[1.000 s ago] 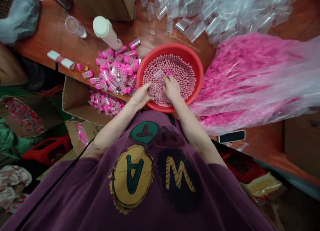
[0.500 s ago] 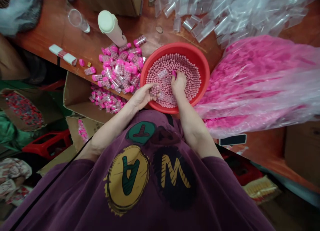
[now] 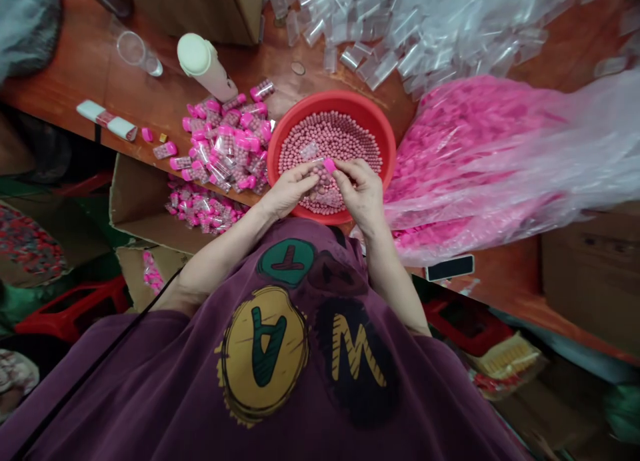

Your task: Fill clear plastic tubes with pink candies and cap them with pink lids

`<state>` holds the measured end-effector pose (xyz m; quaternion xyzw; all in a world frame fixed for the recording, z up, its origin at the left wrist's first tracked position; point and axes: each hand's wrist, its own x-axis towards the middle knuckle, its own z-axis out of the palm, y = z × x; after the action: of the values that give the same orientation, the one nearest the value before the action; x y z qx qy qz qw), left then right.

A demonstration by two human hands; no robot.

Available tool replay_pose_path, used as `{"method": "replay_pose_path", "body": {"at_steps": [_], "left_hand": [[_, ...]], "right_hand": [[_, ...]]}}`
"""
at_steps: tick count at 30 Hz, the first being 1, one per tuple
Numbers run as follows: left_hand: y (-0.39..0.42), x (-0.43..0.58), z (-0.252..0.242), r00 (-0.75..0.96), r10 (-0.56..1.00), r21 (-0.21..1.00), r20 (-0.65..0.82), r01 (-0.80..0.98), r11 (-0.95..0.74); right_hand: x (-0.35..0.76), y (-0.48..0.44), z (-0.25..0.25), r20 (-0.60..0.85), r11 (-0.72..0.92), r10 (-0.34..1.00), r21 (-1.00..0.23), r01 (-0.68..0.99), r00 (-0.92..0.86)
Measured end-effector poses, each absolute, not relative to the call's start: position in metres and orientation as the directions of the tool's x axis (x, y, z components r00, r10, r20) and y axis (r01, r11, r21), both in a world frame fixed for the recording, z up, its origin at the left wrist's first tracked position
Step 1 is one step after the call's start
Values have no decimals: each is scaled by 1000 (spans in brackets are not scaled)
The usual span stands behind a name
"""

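Observation:
Over the near half of a red basin (image 3: 387, 138) of pink beads (image 3: 345, 131), my left hand (image 3: 295, 186) is closed on a small clear jar (image 3: 319, 176) with beads in it. My right hand (image 3: 361, 189) pinches a bright pink cap (image 3: 329, 164) at the jar's mouth; whether the cap is seated I cannot tell. Another clear jar (image 3: 310, 150) lies on the beads. Left of the basin is a heap of pink-capped, bead-filled jars (image 3: 227, 141).
Clear empty jars (image 3: 385, 64) are strewn at the back. A plastic bag of pink caps (image 3: 465, 148) fills the right side. A white tumbler (image 3: 207, 68) stands behind the heap. Below the table's left edge, a cardboard box (image 3: 135, 201) holds more capped jars. A phone (image 3: 450, 268) lies at the right edge.
My right hand has come from over the beads toward my left hand, bringing the pink cap to the jar. The whole view has shifted slightly.

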<state>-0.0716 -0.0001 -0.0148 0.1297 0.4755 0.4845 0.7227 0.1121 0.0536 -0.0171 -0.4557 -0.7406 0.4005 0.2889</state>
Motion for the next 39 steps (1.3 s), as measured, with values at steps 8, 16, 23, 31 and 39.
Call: {"method": "replay_pose_path", "body": {"at_steps": [8,16,23,31,39], "left_hand": [[0,-57,-7,192,809,646,-556,-513,566],[0,-51,-5,218,826,669,-520,-498,552],[-2,-45,3,240,862,709,-446,-492,505],[-4,-46,7,286,872,744,-398,-456,489],[-4,-42,11,242,870,785,-429,-378,491]], "right_hand": [[124,45,2,65,304,894,-815,494,-442],[138,30,6,121,304,916,-830,468,-381],[146,24,18,138,321,915,-820,474,-380],[150,15,22,152,320,926,-804,502,-346],[144,9,21,191,375,909,-761,530,-369]]}}
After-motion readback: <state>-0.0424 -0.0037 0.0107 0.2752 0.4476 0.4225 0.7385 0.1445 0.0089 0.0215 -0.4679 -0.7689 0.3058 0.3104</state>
